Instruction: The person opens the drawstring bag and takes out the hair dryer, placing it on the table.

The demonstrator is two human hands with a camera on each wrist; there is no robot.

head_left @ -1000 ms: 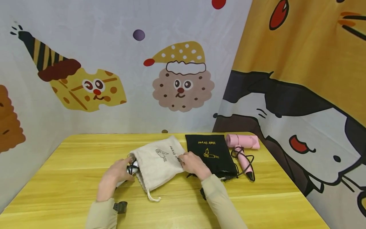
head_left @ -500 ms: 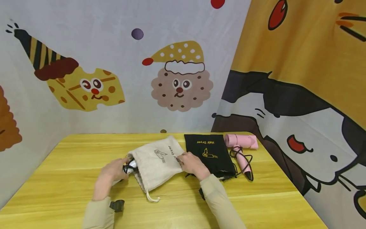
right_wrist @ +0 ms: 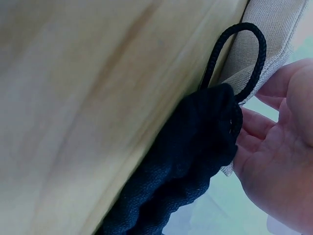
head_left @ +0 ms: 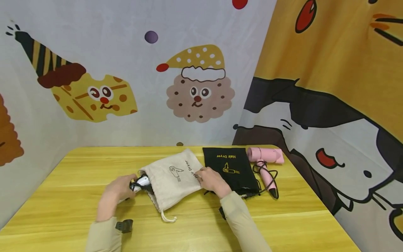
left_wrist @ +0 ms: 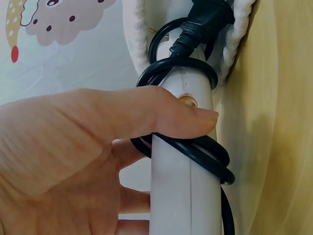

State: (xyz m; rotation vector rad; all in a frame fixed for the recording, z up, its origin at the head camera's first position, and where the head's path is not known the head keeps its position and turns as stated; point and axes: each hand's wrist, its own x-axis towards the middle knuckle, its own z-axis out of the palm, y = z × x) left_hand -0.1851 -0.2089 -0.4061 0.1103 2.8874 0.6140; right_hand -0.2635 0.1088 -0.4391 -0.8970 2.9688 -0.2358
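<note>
A beige drawstring bag printed "Hair Dryer" lies mid-table, its mouth towards the left. From that mouth sticks a white hair dryer; its handle shows and its head is hidden in the cloth. Black cord winds round the handle, with the plug near the bag's rim. My left hand grips the handle, thumb across the front in the left wrist view. At the bag's right side, my right hand holds the cloth between thumb and fingers.
A black drawstring bag, also printed "Hair Dryer", lies just beyond my right hand. Right of it is a pink hair dryer with its black cord loosely wrapped. Behind the wooden table hangs a cartoon-printed curtain.
My left hand has moved left with the handle, and more of the white hair dryer shows outside the beige bag. The right hand keeps its hold on the cloth.
</note>
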